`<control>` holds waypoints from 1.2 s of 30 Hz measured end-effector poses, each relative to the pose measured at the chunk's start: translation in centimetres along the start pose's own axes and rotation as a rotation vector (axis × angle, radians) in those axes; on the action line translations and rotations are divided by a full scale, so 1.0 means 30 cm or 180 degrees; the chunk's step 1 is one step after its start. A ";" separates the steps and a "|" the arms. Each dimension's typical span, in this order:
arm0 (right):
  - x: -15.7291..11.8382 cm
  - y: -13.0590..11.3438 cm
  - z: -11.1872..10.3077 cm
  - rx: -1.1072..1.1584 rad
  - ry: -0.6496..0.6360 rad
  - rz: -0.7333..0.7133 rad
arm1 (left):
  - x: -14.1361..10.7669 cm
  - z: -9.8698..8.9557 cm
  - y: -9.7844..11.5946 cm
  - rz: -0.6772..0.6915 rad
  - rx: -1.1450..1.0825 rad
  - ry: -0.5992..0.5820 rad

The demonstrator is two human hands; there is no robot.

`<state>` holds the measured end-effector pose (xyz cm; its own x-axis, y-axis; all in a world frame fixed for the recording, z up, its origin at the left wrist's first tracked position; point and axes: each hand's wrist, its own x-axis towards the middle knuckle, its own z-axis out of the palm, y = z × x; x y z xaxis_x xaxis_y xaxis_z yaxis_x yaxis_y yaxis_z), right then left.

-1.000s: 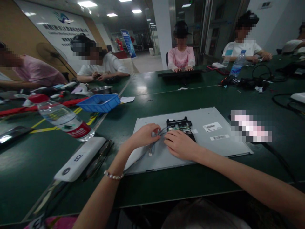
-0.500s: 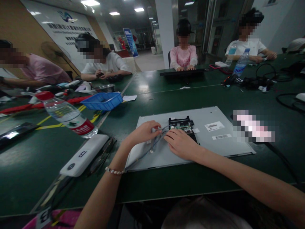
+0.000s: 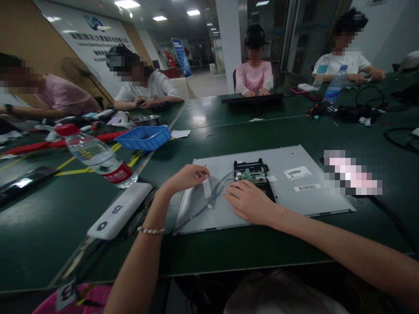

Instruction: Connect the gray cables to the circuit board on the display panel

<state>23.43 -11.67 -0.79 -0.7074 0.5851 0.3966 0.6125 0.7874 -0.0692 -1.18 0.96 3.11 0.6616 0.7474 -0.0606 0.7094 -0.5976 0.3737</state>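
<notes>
A flat grey metal panel point(image 3: 281, 192) lies on the green table in front of me. Near its middle sits a green circuit board point(image 3: 250, 175) in a black frame point(image 3: 250, 165). Bluish-grey cables point(image 3: 218, 192) run from the board's left side to the panel's lower left corner. My left hand point(image 3: 187, 178) is over the panel's upper left part, its fingertips together at the top of a white tape strip point(image 3: 207, 188). Just below the board, my right hand point(image 3: 248, 201) rests with bent fingers by the cables; what is under its fingertips is hidden.
To the left are a white power bank point(image 3: 119, 211), a water bottle point(image 3: 101, 159) and a blue basket point(image 3: 144, 137). A blurred-out object point(image 3: 353, 173) with a cable lies right of the panel. Several people sit around the table, one at a black keyboard point(image 3: 253, 99).
My left hand has moved left, away from the cables, to the white tape strip. My right hand has shifted slightly down, and more of the circuit board shows.
</notes>
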 end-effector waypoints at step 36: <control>0.001 -0.006 0.003 0.0471 0.0252 -0.0220 | 0.000 -0.003 0.130 0.0305 -0.1065 0.0119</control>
<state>23.28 -11.78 -0.84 -0.7126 0.5160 0.4754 0.5006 0.8487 -0.1709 1.55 -1.35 4.65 0.7077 0.7062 0.0210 0.5214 -0.5421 0.6590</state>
